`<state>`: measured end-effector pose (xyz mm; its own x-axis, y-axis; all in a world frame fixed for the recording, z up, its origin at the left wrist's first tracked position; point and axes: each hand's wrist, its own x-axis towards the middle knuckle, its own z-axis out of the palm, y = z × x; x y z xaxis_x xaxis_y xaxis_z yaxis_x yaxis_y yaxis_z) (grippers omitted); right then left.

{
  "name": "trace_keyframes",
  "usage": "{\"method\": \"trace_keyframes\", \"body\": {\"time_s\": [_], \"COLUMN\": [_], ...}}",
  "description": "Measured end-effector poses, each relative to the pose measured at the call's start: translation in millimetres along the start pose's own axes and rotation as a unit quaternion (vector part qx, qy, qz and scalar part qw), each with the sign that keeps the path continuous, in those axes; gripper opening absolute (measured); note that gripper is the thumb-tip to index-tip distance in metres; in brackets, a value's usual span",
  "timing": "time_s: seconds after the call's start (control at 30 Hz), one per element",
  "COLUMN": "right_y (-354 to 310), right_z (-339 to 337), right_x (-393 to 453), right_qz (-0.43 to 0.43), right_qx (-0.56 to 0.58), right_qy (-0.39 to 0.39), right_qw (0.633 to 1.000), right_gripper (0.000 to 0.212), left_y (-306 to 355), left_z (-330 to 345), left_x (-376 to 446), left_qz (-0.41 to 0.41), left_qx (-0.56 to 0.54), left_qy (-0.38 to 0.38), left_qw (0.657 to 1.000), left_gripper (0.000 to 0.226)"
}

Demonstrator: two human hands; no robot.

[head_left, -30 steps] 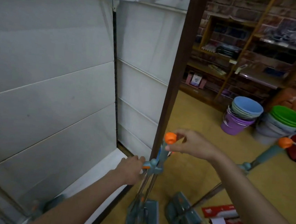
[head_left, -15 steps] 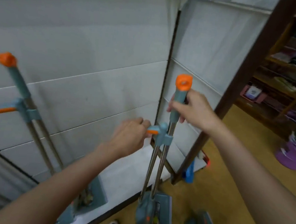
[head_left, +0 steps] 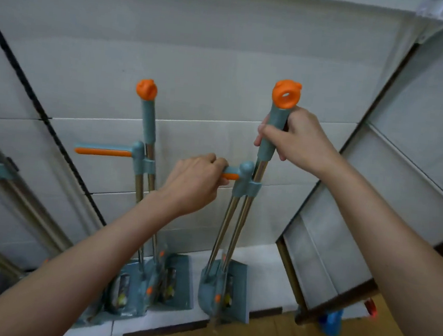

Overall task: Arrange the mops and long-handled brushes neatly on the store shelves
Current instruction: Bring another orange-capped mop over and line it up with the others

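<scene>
The right hand [head_left: 300,139] was curled round the upright mop's [head_left: 240,218] teal grip, the left hand [head_left: 194,181] round its orange side lever. Its head stood at the shelf's [head_left: 262,261] front edge. A second mop [head_left: 145,160] stood just left, open shelf to the right.

Shelf: low white base shelf [head_left: 262,255] against the white back panels.
On it: two mops, left mop [head_left: 149,123] and right mop [head_left: 239,223], heads down, side by side.
</scene>
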<state>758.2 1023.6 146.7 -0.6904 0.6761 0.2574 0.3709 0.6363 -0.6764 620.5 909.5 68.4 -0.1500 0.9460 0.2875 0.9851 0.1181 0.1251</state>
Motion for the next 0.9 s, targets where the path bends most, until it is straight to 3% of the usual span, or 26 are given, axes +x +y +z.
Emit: {"method": "trace_keyframes", "body": {"time_s": [0.33,0.57,0.83,0.9], "right_y": [17,23,28,28], "right_z": [59,73,77,76], "right_x": [55,89,98,95], "right_qz": [0.009,0.029,0.04,0.053], "right_qx": [0.064,0.037,0.028,0.038], "right_qy": [-0.07,-0.074,-0.063,-0.064], "right_qw": [0.995,0.996,0.997,0.996], "right_gripper": [0.004,0.03,0.026,0.031], "left_y": [-65,-81,-84,-85], "left_z": [29,26,25,27], "left_x": [19,40,52,52], "left_qz": [-0.055,-0.075,-0.066,-0.052], "left_qx": [0.001,0.024,0.004,0.004], "left_qy": [-0.049,-0.095,-0.125,-0.088], "left_qw": [0.997,0.992,0.99,0.995], "left_gripper": [0.031,0.026,0.032,0.04]}}
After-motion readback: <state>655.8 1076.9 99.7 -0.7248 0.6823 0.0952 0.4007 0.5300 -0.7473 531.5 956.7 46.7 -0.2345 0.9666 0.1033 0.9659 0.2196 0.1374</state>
